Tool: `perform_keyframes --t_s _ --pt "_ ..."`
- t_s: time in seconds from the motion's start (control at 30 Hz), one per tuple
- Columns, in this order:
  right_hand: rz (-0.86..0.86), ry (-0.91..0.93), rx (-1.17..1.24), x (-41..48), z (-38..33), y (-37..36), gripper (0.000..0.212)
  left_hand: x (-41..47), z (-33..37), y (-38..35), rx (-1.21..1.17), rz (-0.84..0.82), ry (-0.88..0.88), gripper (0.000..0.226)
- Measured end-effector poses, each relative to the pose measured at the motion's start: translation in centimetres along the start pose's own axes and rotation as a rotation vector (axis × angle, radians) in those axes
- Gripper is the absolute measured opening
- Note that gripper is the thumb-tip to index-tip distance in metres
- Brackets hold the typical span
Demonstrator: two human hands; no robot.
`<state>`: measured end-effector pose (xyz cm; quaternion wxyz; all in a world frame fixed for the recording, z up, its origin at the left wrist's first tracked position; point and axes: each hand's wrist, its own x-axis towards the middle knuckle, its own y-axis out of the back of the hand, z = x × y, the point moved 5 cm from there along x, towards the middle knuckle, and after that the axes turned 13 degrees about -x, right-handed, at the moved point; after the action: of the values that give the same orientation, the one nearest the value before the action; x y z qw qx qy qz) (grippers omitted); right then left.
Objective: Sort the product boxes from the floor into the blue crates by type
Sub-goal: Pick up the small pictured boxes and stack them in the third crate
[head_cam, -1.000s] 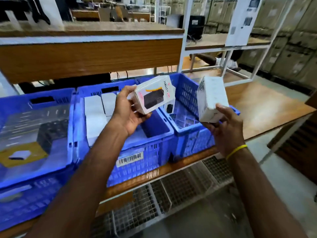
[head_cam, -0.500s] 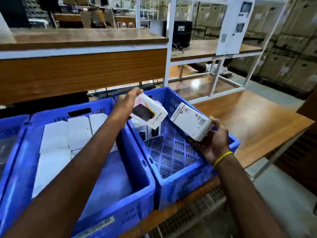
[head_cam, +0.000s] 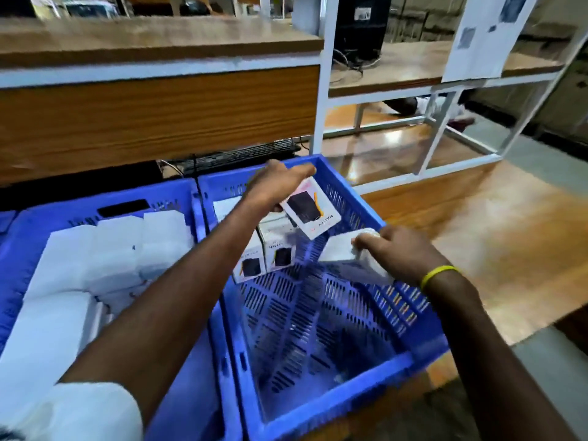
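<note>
Head view: printed box (head_cam: 310, 210) face-up in left hand (head_cam: 275, 186); long axis diagonal

Yellow wristband (head_cam: 440, 275) (R), white sleeve (head_cam: 89, 412) (L)

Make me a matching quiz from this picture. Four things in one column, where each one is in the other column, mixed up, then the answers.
Things:
1. keyboard
2. yellow band
3. box with the black picture
4. white box

Places:
A. in the left hand, above the right crate
B. round the right wrist
C. in the right hand, over that crate's right side
D. behind the right crate, under the wooden shelf

Pairs: 1-D, 2-B, 3-A, 4-C
</note>
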<state>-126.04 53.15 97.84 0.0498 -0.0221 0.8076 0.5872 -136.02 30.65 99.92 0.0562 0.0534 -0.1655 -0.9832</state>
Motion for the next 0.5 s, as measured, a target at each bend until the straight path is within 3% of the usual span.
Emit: perform_keyframes --t_s 0.13,0.23,0.37,0.5 --pt "-0.349 0.148 -0.246 3.9 -0.9 -2.9 0.072 1.1 -1.5 -0.5 -0.394 -0.062 0.257 0.028" --pt "-0.476 0.29 -0.417 5.0 -2.3 -4.6 0.049 0.8 -3.7 -0.8 -0.605 -0.135 0.403 0.035" --pt "-0.573 0.452 -0.624 5.4 -4.6 -7.6 0.042 0.5 -6.0 -1.2 -0.865 -0.095 0.427 0.043" --pt "-0.642 0.485 -0.633 6.5 -5.7 -8.5 0.042 -0.5 -7.3 -1.4 -1.03 -0.011 0.398 0.052"
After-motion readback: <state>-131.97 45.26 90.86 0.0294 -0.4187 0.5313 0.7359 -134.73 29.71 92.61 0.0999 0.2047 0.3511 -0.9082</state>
